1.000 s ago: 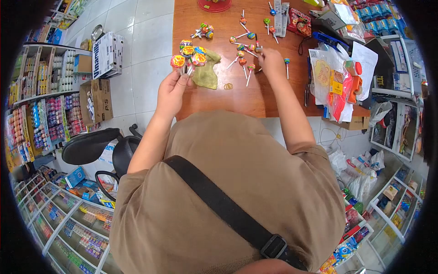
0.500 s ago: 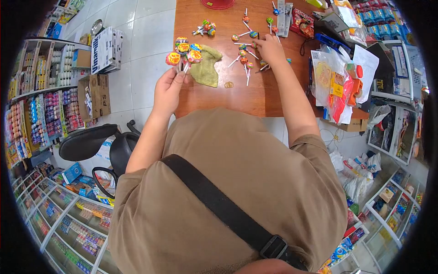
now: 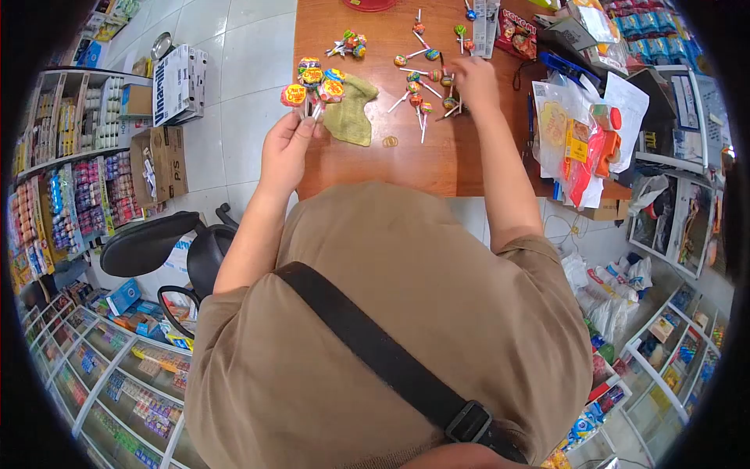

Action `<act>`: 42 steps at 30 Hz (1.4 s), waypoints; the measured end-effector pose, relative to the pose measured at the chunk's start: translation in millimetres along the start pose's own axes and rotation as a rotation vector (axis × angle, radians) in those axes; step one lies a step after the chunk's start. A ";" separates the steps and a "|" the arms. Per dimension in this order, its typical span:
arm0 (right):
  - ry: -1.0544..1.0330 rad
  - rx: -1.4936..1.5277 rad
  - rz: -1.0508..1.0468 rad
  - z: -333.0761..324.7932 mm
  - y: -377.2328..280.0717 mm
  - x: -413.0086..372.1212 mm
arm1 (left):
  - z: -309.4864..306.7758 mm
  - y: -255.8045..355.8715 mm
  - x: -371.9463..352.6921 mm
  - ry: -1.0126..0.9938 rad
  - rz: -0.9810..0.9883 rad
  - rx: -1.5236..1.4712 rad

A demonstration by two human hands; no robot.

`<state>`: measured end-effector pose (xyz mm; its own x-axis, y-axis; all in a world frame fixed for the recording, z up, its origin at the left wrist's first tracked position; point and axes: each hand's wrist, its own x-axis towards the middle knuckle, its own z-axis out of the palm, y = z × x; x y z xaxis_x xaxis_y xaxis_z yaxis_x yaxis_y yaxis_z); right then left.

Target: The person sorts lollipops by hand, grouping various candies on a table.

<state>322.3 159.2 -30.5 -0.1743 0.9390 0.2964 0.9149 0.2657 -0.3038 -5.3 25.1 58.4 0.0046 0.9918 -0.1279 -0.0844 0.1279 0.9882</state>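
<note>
My left hand [image 3: 285, 148] is closed round the sticks of several lollipops [image 3: 310, 76], their wrapped heads pointing up above my fingers. Right beside them a green cloth [image 3: 350, 113] lies on the wooden table [image 3: 422, 168]. My right hand [image 3: 473, 80] is over the right part of the table, at the edge of a group of loose lollipops [image 3: 414, 87]; its fingertips are too small to tell whether they grip one. A bundle of lollipops [image 3: 349, 44] rests behind the cloth. Rubber bands [image 3: 390, 141] lie near the table's front edge.
A red Kokomi packet [image 3: 517, 35] and a printed strip [image 3: 484, 30] lie at the back right. Plastic bags and papers [image 3: 566, 133] cover the table's right side. A red round object [image 3: 370, 4] stands at the back. A black chair [image 3: 207, 262] is at the left.
My right hand has moved slightly right and away from the middle of the loose lollipops. My left hand still holds its bunch, and the whole view has shifted a little.
</note>
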 end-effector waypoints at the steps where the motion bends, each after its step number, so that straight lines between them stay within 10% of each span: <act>1: 0.014 0.025 0.081 -2.4 8.2 -1.4 | -0.1 -0.1 -0.3 0.006 -0.001 -0.007; 17: -0.161 0.152 0.428 5.9 16.8 -13.7 | -2.6 -5.3 1.4 -0.002 -0.004 -0.085; 31: -0.218 -0.045 -0.138 42.9 37.1 3.5 | -19.6 -18.4 6.2 0.001 0.129 -0.105; 42: -0.187 -0.008 0.078 19.2 5.6 -17.4 | -30.3 -1.1 5.2 0.120 0.104 -0.164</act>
<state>323.4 148.6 -54.7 -0.1672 0.9810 0.0984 0.9311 0.1899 -0.3114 -35.3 29.8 54.0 -0.1303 0.9905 -0.0445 -0.2395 0.0121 0.9708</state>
